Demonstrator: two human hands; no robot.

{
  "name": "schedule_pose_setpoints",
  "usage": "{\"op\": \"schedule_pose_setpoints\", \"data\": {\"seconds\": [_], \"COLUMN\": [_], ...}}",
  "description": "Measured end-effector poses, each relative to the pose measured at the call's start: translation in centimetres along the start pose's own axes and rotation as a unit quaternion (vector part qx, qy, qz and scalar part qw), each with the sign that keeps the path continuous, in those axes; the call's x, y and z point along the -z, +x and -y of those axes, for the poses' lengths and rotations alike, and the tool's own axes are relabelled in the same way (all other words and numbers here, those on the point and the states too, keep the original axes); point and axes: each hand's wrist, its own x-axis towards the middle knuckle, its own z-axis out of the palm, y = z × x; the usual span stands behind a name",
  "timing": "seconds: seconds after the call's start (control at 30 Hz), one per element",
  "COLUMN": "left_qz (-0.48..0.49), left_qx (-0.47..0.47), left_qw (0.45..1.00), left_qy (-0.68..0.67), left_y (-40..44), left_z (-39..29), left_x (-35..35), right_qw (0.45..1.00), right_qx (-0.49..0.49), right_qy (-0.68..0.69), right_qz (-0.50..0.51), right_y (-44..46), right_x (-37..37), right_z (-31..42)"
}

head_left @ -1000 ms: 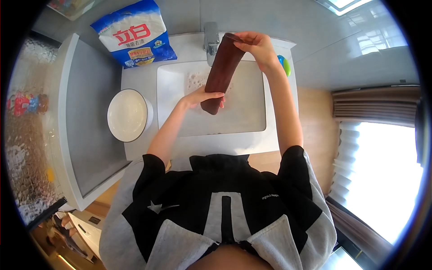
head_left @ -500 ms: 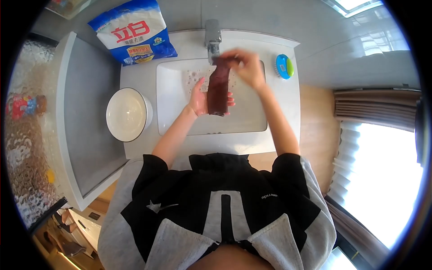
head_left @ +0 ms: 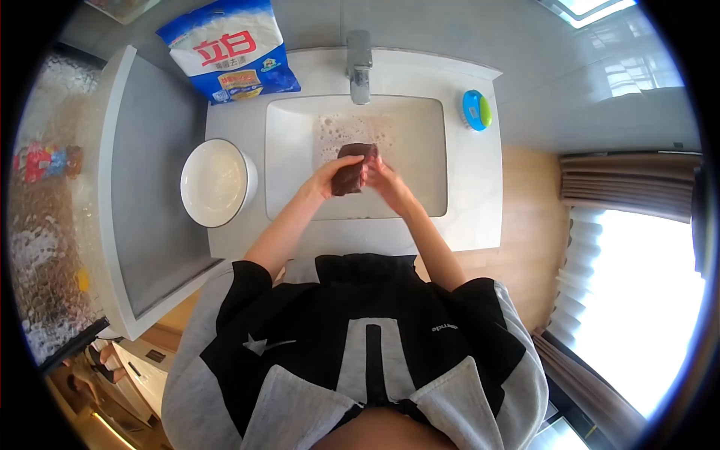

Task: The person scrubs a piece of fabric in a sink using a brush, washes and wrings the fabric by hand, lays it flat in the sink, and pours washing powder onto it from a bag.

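Observation:
A wet, dark maroon cloth, folded into a short bundle, is held above the white sink basin. My left hand grips its left side, thumb laid across the top and the other fingers hidden beneath. At the right edge, my right hand has its fingertips closed on the cloth, partly blurred. Soapy water with bubbles lies in the basin behind the cloth. The grey metal faucet stands at the back, above the basin.
On the counter's left is a white enamel bowl. Behind it a blue and white detergent bag leans on the wall. A blue and green scrub brush sits on the right side of the counter.
The cloth hung lengthwise over my left hand, its far end raised by my right hand near the faucet. Now it is folded shorter, and my right hand has come down towards me.

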Motion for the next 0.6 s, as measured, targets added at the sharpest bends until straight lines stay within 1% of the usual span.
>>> {"op": "schedule_pose_setpoints", "data": {"seconds": [0.03,0.07,0.1,0.13,0.17,0.2,0.3,0.33,0.43,0.47,0.53,0.6], "left_qz": [0.006,0.012,0.017,0.059,0.036,0.036,0.007,-0.006,0.038,0.02,-0.019,-0.074], "left_qx": [0.026,0.052,0.076,0.092,0.116,0.143,0.238,0.272,0.297,0.297,0.294,0.251], "left_qw": [0.999,0.998,0.995,0.99,0.988,0.983,0.961,0.95,0.939,0.931,0.91,0.877], "left_qy": [0.022,0.044,0.065,0.09,0.1,0.106,0.142,0.156,0.169,0.21,0.291,0.404], "left_y": [0.0,-0.1,-0.2,-0.4,-0.1,0.0,0.6,1.1,2.4,3.0,3.9,5.2], "left_z": [0.0,0.1,0.1,-0.1,0.0,-0.1,-0.6,-0.5,-0.3,-0.3,-0.4,0.7], "left_x": [-0.9,-1.6,-2.3,-2.8,-2.3,-2.3,-1.5,-1.0,0.9,1.5,2.2,3.8], "right_qw": [0.983,0.937,0.936,0.95,0.961,0.955,0.964,0.956,0.943,0.946,0.951,0.952], "right_qx": [-0.046,-0.117,-0.08,-0.037,0.006,0.008,0.016,0.003,-0.065,-0.083,-0.122,-0.143], "right_qy": [0.146,0.274,0.313,0.277,0.242,0.253,0.245,0.273,0.316,0.314,0.267,0.189], "right_qz": [0.098,0.18,0.14,0.138,0.136,0.157,0.105,0.106,0.078,0.006,-0.098,-0.192], "right_y": [0.7,1.4,0.2,0.9,1.7,2.1,3.5,3.8,4.6,5.0,6.6,7.9], "right_x": [-0.2,-0.4,-5.2,-4.4,-3.6,-3.1,-1.2,-0.9,-0.3,-0.2,1.3,2.0], "right_z": [-0.2,-0.5,2.2,1.9,1.5,1.8,2.0,2.0,2.0,2.0,0.5,-0.7]}}
